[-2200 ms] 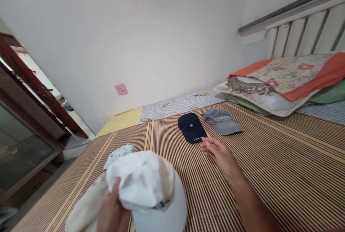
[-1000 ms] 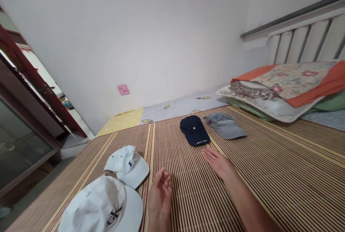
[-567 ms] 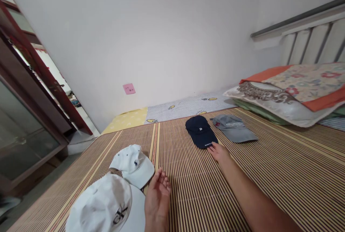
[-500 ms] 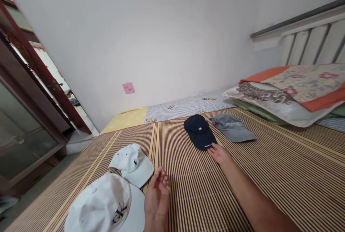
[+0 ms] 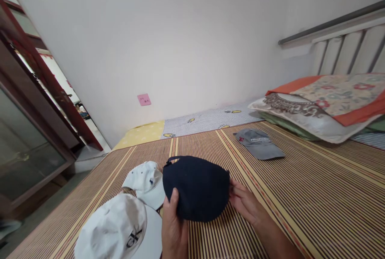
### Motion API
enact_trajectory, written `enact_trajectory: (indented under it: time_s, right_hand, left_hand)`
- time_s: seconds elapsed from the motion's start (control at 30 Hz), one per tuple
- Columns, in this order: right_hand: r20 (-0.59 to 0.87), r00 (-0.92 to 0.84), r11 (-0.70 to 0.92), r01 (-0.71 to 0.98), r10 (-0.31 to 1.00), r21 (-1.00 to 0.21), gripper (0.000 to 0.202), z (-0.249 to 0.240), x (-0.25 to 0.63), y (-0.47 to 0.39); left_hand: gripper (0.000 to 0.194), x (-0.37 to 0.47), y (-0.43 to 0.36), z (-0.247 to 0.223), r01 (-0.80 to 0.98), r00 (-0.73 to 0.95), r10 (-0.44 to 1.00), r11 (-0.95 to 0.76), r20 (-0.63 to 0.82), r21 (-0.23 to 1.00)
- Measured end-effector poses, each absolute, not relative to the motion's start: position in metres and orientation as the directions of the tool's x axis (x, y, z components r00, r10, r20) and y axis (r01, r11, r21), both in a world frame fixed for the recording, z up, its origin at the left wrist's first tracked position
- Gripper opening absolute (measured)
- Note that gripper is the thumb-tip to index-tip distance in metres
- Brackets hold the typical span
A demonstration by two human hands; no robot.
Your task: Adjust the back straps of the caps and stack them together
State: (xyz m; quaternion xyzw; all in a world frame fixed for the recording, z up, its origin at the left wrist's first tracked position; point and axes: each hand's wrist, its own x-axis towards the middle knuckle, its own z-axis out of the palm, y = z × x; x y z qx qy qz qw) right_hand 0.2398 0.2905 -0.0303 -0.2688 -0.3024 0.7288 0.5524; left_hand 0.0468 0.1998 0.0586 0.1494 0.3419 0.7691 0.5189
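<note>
A navy baseball cap (image 5: 198,189) is held up above the striped mat between my two hands, its back strap showing at the upper left. The front lettering seen earlier is turned out of sight. My left hand (image 5: 174,227) grips the cap's lower left side, thumb on top and fingers hidden beneath. At the cap's right edge, my right hand (image 5: 246,203) is closed on it, the fingertips partly behind the fabric. Close to my left hand lie a white cap with a small dark emblem (image 5: 147,183) and a larger white CK cap (image 5: 112,227).
A grey cap (image 5: 260,144) rests farther back on the mat (image 5: 315,203). Stacked pillows (image 5: 300,110) lie at the far right under a radiator (image 5: 349,52). The wall bears a pink note (image 5: 144,99); a doorway with a dark red frame (image 5: 60,86) is at left.
My right hand has brought the navy cap from beside the grey one toward me and to the left, turning it over. My left hand has taken hold of it too.
</note>
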Motion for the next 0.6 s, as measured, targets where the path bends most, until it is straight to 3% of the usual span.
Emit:
enact_trajectory:
  time_s: [0.07,0.17,0.23,0.43,0.53,0.6]
  right_hand:
    - [-0.053,-0.219,-0.181,-0.621,0.974,-0.763,0.018,-0.025,0.240,0.290]
    - [-0.058,-0.187,-0.156,-0.570,0.981,-0.806,0.020,-0.019,0.244,0.292]
    - [-0.078,-0.139,-0.140,-0.522,0.987,-0.841,0.022,-0.016,0.249,0.294]
    - [-0.095,0.168,-0.018,-0.413,0.981,-0.910,0.036,0.003,0.270,0.298]
    - [0.051,0.265,0.138,-0.322,0.963,-0.936,0.034,0.037,0.273,0.278]
    - [0.300,0.240,0.321,-0.053,0.923,-0.945,0.027,0.063,0.268,0.256]
  left_hand:
    - [0.063,0.045,0.194,0.061,-0.633,-0.377,0.925,-0.227,-0.038,0.741]
    - [0.065,0.044,0.191,0.060,-0.534,-0.235,0.971,-0.171,0.049,0.828]
    - [0.055,0.046,0.193,0.057,-0.465,-0.196,0.979,-0.145,0.059,0.873]
    - [0.018,0.063,0.198,0.056,-0.133,-0.290,0.952,-0.140,0.097,0.981]
    - [0.014,0.071,0.201,0.059,-0.044,-0.316,0.943,-0.125,0.105,0.991]
    - [0.018,0.075,0.202,0.059,-0.078,-0.301,0.952,-0.074,0.047,0.994]
